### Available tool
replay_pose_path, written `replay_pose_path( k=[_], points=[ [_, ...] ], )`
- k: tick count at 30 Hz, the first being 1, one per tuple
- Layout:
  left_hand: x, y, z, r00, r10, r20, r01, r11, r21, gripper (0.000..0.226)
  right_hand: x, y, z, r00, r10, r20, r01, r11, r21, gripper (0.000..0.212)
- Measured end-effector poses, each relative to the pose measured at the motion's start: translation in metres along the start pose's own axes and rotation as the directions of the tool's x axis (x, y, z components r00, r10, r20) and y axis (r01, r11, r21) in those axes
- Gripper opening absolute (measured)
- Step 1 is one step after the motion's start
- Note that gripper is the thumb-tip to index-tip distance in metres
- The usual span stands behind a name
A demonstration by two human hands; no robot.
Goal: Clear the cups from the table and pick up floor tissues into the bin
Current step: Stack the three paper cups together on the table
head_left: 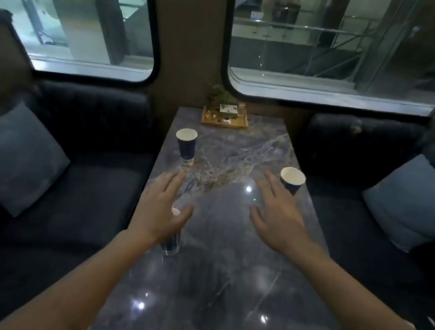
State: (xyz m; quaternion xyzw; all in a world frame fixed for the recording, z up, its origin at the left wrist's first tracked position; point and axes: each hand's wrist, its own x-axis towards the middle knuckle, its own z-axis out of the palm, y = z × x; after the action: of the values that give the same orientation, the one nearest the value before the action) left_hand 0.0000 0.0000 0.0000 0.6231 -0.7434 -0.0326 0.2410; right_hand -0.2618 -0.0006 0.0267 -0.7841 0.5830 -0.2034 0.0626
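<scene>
Three dark blue paper cups with white insides stand on a glossy marbled table (222,259). One cup (185,145) is upright at the far left. A second cup (292,180) stands near the right edge, just beyond the fingertips of my right hand (276,219), which hovers open, palm down. My left hand (165,207) is spread open above a third cup (172,242), which is mostly hidden under it; only a bit of white rim and the base show. Neither hand holds anything. No tissues or bin are in view.
A gold tray (225,121) with a small plant and small items sits at the table's far end under the windows. Dark sofas flank the table, each with a blue cushion: left (13,156), right (416,202).
</scene>
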Motion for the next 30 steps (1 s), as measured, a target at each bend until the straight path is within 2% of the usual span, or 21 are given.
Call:
replay_pose_path(
  k=[7,12,14,16,21,25,27,30],
  points=[
    [-0.003,-0.069,0.039,0.968,-0.129,0.215,0.161,0.977,-0.138,0.090,0.026,-0.022,0.086,0.971,0.024,0.238,-0.031,0.999,0.026,0.062],
    [-0.008,-0.101,0.066,0.911,-0.146,0.386,0.251,0.939,-0.237,0.110,0.033,-0.039,0.139,0.923,-0.056,0.381,0.025,0.996,0.085,0.063],
    [-0.011,-0.109,0.075,0.902,-0.120,0.414,0.259,0.918,-0.299,0.117,0.035,-0.046,0.153,0.899,-0.091,0.429,0.050,0.993,0.107,0.062],
    [-0.015,-0.114,0.081,0.912,-0.088,0.400,0.245,0.900,-0.361,0.114,0.036,-0.051,0.166,0.885,-0.127,0.449,0.072,0.988,0.137,0.061],
    [-0.018,-0.117,0.089,0.945,-0.123,0.303,0.269,0.817,-0.510,0.093,0.043,-0.061,0.188,0.877,-0.247,0.412,0.178,0.964,0.199,0.053],
    [-0.017,-0.116,0.093,0.951,-0.160,0.264,0.289,0.759,-0.583,0.091,0.049,-0.064,0.198,0.889,-0.338,0.310,0.288,0.937,0.196,0.029],
    [-0.018,-0.119,0.100,0.938,-0.203,0.281,0.337,0.722,-0.604,0.093,0.052,-0.063,0.201,0.896,-0.362,0.255,0.311,0.924,0.222,0.019],
    [-0.017,-0.120,0.108,0.911,-0.217,0.349,0.404,0.635,-0.659,0.106,0.055,-0.062,0.201,0.945,-0.303,0.126,0.249,0.913,0.323,0.011]
  ],
)
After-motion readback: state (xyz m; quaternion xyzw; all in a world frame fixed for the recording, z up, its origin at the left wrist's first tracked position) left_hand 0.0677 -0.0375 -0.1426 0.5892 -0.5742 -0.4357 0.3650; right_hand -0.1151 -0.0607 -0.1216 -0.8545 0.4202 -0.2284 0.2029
